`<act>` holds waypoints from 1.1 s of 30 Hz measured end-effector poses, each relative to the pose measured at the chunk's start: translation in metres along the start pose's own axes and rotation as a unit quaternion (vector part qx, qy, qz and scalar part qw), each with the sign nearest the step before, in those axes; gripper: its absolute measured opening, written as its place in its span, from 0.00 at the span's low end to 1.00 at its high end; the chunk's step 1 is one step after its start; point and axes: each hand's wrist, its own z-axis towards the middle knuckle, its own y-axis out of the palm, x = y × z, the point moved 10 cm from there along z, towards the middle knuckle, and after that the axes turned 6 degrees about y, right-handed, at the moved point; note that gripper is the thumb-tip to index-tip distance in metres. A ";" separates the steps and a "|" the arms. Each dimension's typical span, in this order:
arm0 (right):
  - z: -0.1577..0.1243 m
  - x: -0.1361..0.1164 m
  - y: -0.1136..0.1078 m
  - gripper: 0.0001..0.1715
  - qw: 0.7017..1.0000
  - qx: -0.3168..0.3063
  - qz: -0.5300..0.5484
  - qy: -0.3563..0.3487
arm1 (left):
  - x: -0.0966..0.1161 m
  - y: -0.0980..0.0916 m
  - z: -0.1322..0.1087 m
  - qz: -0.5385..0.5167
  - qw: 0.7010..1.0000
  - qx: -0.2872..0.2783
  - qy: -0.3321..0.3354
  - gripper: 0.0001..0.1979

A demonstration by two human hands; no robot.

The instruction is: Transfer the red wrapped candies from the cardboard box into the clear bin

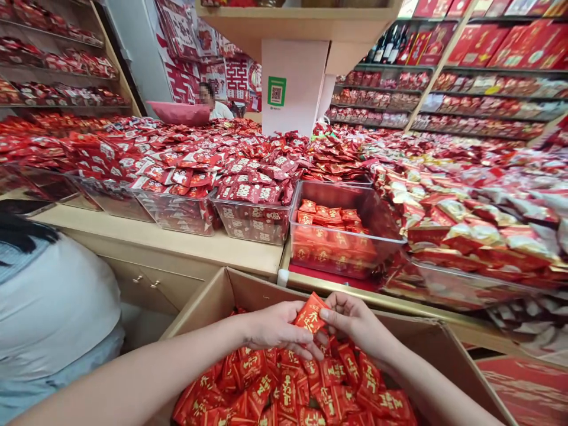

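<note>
Between my two hands is a small red packet with gold lettering, held above an open cardboard box. My left hand grips its left side, the fingers reaching underneath. From the right, my right hand pinches the packet's edge with thumb and fingers. Many matching red packets fill the box below. Just beyond the box stands a clear plastic bin, partly filled with neat rows of similar red packets.
Clear bins heaped with red wrapped packets line the counter. Gold-and-red packets pile up on the right. A person is close at the left; another sits at the back beside a pink basin.
</note>
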 end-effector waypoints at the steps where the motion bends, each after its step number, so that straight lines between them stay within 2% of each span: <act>1: 0.000 0.000 -0.002 0.20 1.000 0.006 0.008 0.000 | 0.000 0.001 0.000 -0.006 1.000 -0.006 -0.006 0.19; 5: 0.001 0.006 -0.006 0.21 0.999 0.025 0.026 0.018 | 0.000 0.003 0.000 -0.025 0.999 -0.018 -0.030 0.17; 11: 0.001 0.003 0.003 0.19 1.000 -0.016 0.021 -0.007 | -0.002 -0.001 0.000 0.000 0.999 -0.006 -0.041 0.18; 16: -0.001 -0.004 0.001 0.17 0.999 0.006 -0.033 -0.040 | -0.006 -0.004 -0.004 0.050 0.996 -0.011 -0.074 0.18; 20: -0.003 -0.003 0.008 0.15 0.998 -0.018 -0.049 -0.026 | -0.004 -0.005 -0.006 0.080 0.994 -0.022 -0.070 0.19; 22: -0.008 -0.013 0.011 0.13 0.992 -0.011 -0.113 -0.059 | -0.004 -0.005 -0.007 0.115 0.991 -0.032 -0.061 0.18; 25: -0.026 -0.047 0.012 0.10 0.958 0.038 -0.250 -0.137 | -0.009 -0.007 -0.009 0.147 0.986 -0.047 -0.058 0.21; 28: -0.054 -0.103 0.006 0.06 0.915 0.114 -0.321 -0.217 | -0.019 -0.014 -0.010 0.186 0.979 -0.046 -0.074 0.27; 31: -0.080 -0.174 -0.014 0.08 0.844 0.256 -0.349 -0.317 | -0.024 -0.024 -0.010 0.270 0.959 -0.034 -0.073 0.28; 33: -0.079 -0.212 -0.024 0.10 0.796 0.327 -0.378 -0.342 | -0.026 -0.026 -0.009 0.312 0.946 -0.040 -0.076 0.28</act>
